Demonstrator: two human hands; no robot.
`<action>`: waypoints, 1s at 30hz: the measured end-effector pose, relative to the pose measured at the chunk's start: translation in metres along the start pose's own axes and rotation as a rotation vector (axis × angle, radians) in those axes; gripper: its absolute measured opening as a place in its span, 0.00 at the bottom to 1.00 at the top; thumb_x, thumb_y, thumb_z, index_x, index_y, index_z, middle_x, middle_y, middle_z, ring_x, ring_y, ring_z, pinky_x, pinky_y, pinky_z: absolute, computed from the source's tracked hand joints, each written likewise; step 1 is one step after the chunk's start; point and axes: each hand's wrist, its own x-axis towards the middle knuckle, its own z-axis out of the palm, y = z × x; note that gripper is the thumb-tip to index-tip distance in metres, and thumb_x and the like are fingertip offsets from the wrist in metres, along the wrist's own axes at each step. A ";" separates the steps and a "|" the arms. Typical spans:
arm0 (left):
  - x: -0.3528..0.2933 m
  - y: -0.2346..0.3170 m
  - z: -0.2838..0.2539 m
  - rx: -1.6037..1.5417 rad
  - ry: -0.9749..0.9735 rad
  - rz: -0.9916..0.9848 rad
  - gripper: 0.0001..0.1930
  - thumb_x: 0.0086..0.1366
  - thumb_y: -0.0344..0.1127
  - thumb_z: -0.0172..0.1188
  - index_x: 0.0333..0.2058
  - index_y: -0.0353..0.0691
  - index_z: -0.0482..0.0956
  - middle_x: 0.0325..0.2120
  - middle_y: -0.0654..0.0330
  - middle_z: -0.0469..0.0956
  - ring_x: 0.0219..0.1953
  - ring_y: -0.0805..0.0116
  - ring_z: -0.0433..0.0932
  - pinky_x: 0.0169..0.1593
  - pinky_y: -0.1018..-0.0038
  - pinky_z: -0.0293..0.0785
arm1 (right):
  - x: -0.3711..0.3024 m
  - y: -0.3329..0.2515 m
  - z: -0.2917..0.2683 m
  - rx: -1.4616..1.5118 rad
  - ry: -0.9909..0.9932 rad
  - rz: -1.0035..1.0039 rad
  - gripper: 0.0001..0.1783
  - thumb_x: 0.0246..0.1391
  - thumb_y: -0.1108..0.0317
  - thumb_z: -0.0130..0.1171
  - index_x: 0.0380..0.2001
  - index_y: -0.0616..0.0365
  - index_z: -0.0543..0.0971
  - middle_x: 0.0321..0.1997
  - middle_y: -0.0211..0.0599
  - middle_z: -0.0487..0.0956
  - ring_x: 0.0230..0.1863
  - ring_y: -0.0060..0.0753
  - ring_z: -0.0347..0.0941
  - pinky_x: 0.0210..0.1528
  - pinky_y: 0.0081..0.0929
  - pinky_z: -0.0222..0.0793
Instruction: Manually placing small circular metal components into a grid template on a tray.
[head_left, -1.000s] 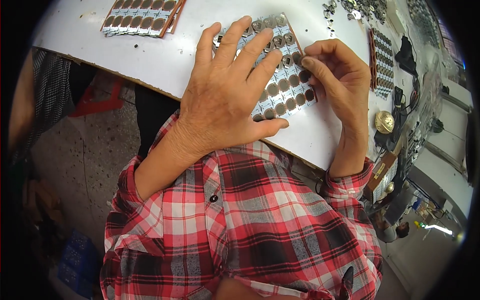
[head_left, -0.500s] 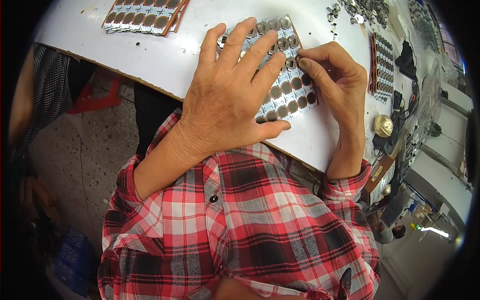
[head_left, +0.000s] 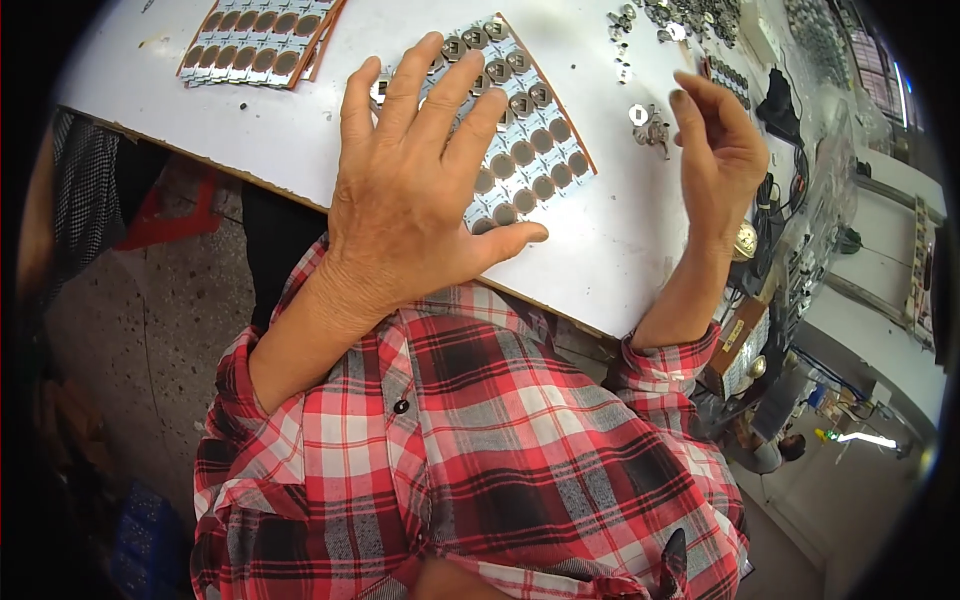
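Note:
My left hand [head_left: 405,205] lies with fingers spread over a panel of small circuit boards [head_left: 531,171], covering part of its left side. Rows of round dark pads fill the panel's near part. On the far rows sit shiny metal holders [head_left: 519,104], shaped like coin-cell clips. Right of the panel, my right hand [head_left: 722,165] is raised off it, thumb and forefinger apart, with nothing visible between them. Beside its fingertips lies a little heap of loose metal clips [head_left: 655,133] on the white table [head_left: 590,245].
At the far left is a stack of similar panels [head_left: 250,45]. A larger pile of metal parts [head_left: 700,17] lies at the far right, near another panel stack [head_left: 728,82] partly behind my right hand. Cables and a round brass-coloured object [head_left: 744,241] sit along the right side.
My right hand has left the panel's right edge and moved right, its fingers parting. My left hand stays on the panel. The whole view has shifted a little.

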 end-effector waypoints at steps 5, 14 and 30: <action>0.001 -0.002 0.002 -0.004 0.010 -0.001 0.48 0.45 0.67 0.77 0.57 0.36 0.77 0.62 0.45 0.72 0.69 0.42 0.64 0.71 0.39 0.50 | 0.001 0.003 -0.016 -0.092 -0.174 0.120 0.10 0.58 0.73 0.69 0.44 0.60 0.87 0.33 0.21 0.81 0.28 0.11 0.67 0.31 0.14 0.62; 0.007 -0.004 0.000 0.023 0.027 0.007 0.33 0.58 0.55 0.70 0.57 0.39 0.81 0.63 0.49 0.73 0.69 0.46 0.65 0.71 0.48 0.54 | -0.004 -0.002 0.001 -0.004 -0.190 0.167 0.05 0.59 0.76 0.67 0.39 0.62 0.85 0.31 0.26 0.82 0.28 0.13 0.72 0.32 0.14 0.67; 0.022 -0.061 -0.026 -0.176 -0.116 0.240 0.28 0.67 0.43 0.55 0.63 0.36 0.72 0.65 0.38 0.67 0.69 0.41 0.62 0.71 0.43 0.52 | -0.044 -0.063 0.055 0.416 -0.447 0.234 0.10 0.59 0.78 0.68 0.44 0.67 0.84 0.36 0.35 0.86 0.28 0.15 0.77 0.25 0.11 0.65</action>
